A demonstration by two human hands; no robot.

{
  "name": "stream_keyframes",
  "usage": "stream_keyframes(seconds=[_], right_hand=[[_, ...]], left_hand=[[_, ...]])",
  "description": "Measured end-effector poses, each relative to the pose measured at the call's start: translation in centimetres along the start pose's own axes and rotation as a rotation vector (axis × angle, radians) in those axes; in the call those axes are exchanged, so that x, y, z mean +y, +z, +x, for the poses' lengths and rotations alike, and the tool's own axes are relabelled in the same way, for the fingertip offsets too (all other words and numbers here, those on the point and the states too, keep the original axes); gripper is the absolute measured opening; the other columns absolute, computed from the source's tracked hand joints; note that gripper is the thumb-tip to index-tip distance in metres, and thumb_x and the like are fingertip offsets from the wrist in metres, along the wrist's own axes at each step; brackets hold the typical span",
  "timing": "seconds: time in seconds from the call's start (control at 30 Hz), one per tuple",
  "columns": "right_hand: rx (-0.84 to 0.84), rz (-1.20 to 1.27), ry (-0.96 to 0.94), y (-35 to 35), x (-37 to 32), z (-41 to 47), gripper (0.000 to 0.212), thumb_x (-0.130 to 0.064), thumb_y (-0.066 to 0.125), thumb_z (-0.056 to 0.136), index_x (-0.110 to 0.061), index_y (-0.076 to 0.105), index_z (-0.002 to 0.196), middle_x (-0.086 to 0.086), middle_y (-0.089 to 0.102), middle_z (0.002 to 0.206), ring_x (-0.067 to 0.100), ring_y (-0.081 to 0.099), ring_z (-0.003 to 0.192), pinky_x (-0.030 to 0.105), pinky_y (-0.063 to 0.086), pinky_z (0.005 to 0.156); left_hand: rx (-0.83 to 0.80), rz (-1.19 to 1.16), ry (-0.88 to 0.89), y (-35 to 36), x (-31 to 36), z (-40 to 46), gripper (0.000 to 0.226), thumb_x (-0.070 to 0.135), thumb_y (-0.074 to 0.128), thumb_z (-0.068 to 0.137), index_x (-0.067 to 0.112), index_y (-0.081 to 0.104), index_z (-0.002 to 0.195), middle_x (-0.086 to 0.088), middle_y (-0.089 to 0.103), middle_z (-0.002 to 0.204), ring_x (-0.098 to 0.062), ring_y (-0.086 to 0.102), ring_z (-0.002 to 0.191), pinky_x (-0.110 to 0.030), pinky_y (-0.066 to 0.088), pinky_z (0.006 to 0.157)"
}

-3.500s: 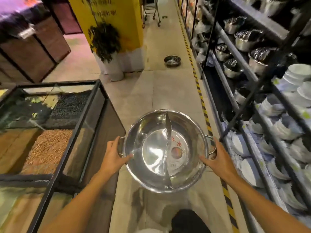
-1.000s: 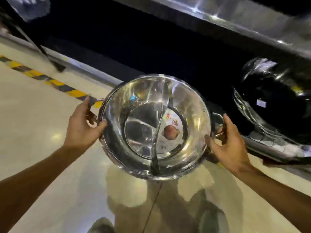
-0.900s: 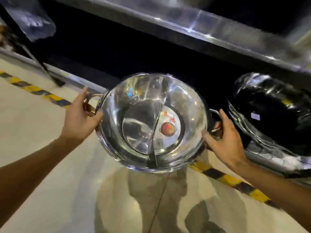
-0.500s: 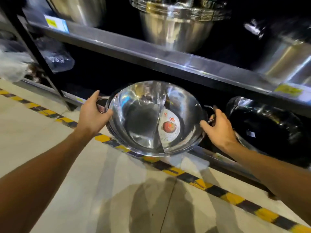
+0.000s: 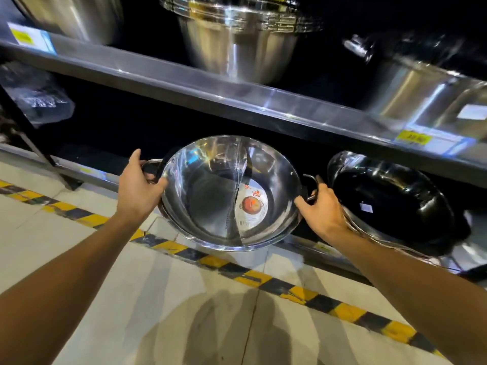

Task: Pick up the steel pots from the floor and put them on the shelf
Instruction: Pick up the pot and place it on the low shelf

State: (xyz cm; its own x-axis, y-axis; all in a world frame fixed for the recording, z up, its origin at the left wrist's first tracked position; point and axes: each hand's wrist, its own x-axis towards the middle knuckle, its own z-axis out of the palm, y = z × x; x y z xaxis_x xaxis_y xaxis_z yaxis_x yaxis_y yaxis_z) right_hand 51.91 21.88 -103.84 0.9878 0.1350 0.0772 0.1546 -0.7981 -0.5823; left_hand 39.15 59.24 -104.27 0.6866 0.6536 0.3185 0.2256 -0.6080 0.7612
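Note:
I hold a wide, shallow steel pot (image 5: 210,196) with a curved divider and a round red sticker inside. My left hand (image 5: 137,191) grips its left loop handle and my right hand (image 5: 320,209) grips the right one. The pot hangs tilted toward me, its far half over the front lip of the bottom shelf (image 5: 87,171), in the dark gap under the steel shelf board (image 5: 184,88) above.
A plastic-wrapped dark pan (image 5: 390,204) lies on the bottom shelf just right of my right hand. Large steel pots (image 5: 237,46) stand on the shelf above. A wrapped item (image 5: 39,101) sits at the left. Yellow-black tape (image 5: 263,277) runs along the tiled floor.
I turned from the aisle to the shelving and carried the pot forward; it has moved up and in toward the bottom shelf opening. Both hands keep their grip on the handles.

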Motion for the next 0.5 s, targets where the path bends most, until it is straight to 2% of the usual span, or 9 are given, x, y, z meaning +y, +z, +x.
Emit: stream_keyframes(seconds=[0.07, 0.13, 0.2, 0.27, 0.37, 0.43, 0.5], right_hand=[[0.009, -0.002, 0.015, 0.3, 0.3, 0.7, 0.06, -0.05, 0.064, 0.085, -0.008, 0.054, 0.126, 0.008, 0.065, 0.099, 0.026, 0.064, 0.089, 0.038, 0.053, 0.074], [0.022, 0.019, 0.033, 0.6, 0.2, 1.7, 0.064, -0.049, 0.064, 0.086, -0.003, 0.055, 0.129, 0.003, 0.068, 0.081, 0.018, 0.065, 0.072, 0.035, 0.053, 0.062], [0.03, 0.046, 0.063, 1.2, -0.1, 2.6, 0.065, -0.046, 0.065, 0.088, 0.002, 0.054, 0.131, 0.0, 0.064, 0.065, 0.014, 0.061, 0.058, 0.033, 0.051, 0.053], [0.034, 0.058, 0.091, 1.9, -0.7, 3.4, 0.069, -0.045, 0.065, 0.089, 0.005, 0.05, 0.135, -0.001, 0.061, 0.06, 0.016, 0.06, 0.055, 0.032, 0.05, 0.052], [0.008, 0.06, 0.11, 3.2, -1.3, 4.4, 0.089, -0.05, 0.062, 0.089, -0.009, 0.021, 0.158, -0.007, 0.056, 0.064, 0.026, 0.066, 0.072, 0.03, 0.046, 0.058], [0.006, 0.083, 0.123, 3.8, -1.2, 4.9, 0.092, -0.051, 0.062, 0.089, -0.018, 0.015, 0.16, -0.008, 0.056, 0.076, 0.031, 0.068, 0.09, 0.031, 0.049, 0.067], [0.006, 0.119, 0.156, 4.4, -0.7, 5.3, 0.091, -0.051, 0.064, 0.088, -0.022, 0.016, 0.16, 0.003, 0.066, 0.098, 0.033, 0.066, 0.101, 0.034, 0.052, 0.077]], left_hand=[[0.009, -0.013, -0.006, 0.9, 0.3, 0.6, 0.085, 0.019, 0.075, 0.08, 0.013, 0.028, 0.151, -0.005, 0.064, 0.111, -0.01, 0.056, 0.092, -0.028, 0.041, 0.09], [0.005, -0.004, 0.005, 1.7, 0.2, 1.3, 0.084, 0.019, 0.074, 0.081, 0.015, 0.028, 0.151, 0.001, 0.06, 0.107, -0.013, 0.056, 0.092, -0.03, 0.042, 0.091], [-0.012, -0.019, -0.011, 2.3, 0.1, 1.9, 0.081, 0.015, 0.072, 0.083, 0.016, 0.029, 0.151, 0.004, 0.055, 0.111, -0.013, 0.057, 0.093, -0.026, 0.044, 0.089], [-0.009, -0.032, -0.027, 2.7, 0.0, 2.7, 0.078, 0.01, 0.071, 0.084, 0.017, 0.032, 0.15, 0.002, 0.057, 0.119, -0.012, 0.058, 0.093, -0.022, 0.045, 0.088], [0.01, -0.042, -0.067, 3.1, -0.6, 4.3, 0.077, 0.009, 0.074, 0.082, 0.017, 0.035, 0.149, -0.005, 0.059, 0.132, -0.009, 0.057, 0.096, -0.015, 0.041, 0.085], [-0.014, -0.062, -0.097, 3.5, -1.1, 5.1, 0.081, 0.009, 0.077, 0.08, 0.017, 0.035, 0.149, -0.007, 0.058, 0.134, -0.01, 0.058, 0.098, -0.019, 0.042, 0.088], [-0.061, -0.081, -0.104, 4.1, -1.7, 5.8, 0.085, 0.01, 0.078, 0.078, 0.018, 0.033, 0.149, -0.006, 0.057, 0.136, -0.014, 0.061, 0.105, -0.025, 0.044, 0.093]])
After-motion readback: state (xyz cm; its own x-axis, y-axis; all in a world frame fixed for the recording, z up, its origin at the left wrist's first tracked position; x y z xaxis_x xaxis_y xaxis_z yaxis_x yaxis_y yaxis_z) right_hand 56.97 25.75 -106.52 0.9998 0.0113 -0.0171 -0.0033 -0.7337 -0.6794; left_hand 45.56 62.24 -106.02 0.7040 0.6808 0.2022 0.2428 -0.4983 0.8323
